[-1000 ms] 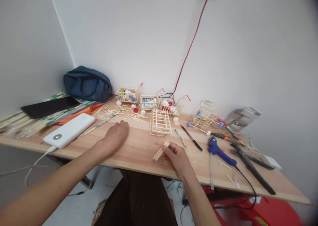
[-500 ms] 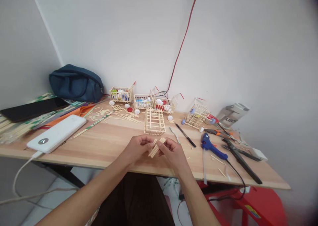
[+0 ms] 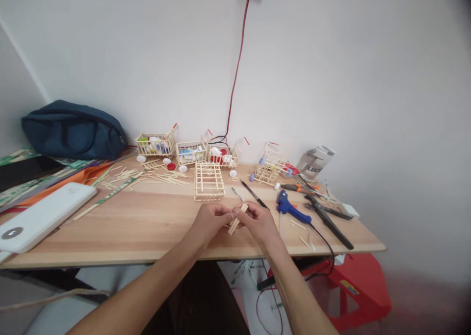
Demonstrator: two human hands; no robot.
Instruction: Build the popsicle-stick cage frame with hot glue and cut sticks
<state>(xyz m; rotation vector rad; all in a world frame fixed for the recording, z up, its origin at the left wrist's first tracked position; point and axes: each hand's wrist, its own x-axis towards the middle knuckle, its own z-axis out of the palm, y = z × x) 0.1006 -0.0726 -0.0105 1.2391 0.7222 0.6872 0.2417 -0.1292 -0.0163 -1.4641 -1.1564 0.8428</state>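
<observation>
Close to the table's front edge, my left hand [image 3: 212, 222] and my right hand [image 3: 258, 221] meet around a small bundle of cut wooden sticks [image 3: 237, 220]. Thumbs and fingers of both hands pinch the bundle, which slants between them. Just beyond them stands a box-shaped frame [image 3: 209, 182] built of the same sticks, apart from my hands. A black pen [image 3: 254, 194] lies past my right hand, and a blue glue gun [image 3: 292, 208] rests to its right.
Miniature stick carts [image 3: 156, 143] with bottle-cap wheels line the wall, some filled with small items. Loose sticks [image 3: 169, 177] are scattered at left. A white power bank [image 3: 47, 217] and blue pouch [image 3: 75, 129] lie left; pliers [image 3: 331, 222] lie right. A red stool [image 3: 360, 291] stands below.
The view has turned to the right, so the table's things appear farther left. My hands still hold the sticks, now closer together and farther right of the box-shaped frame.
</observation>
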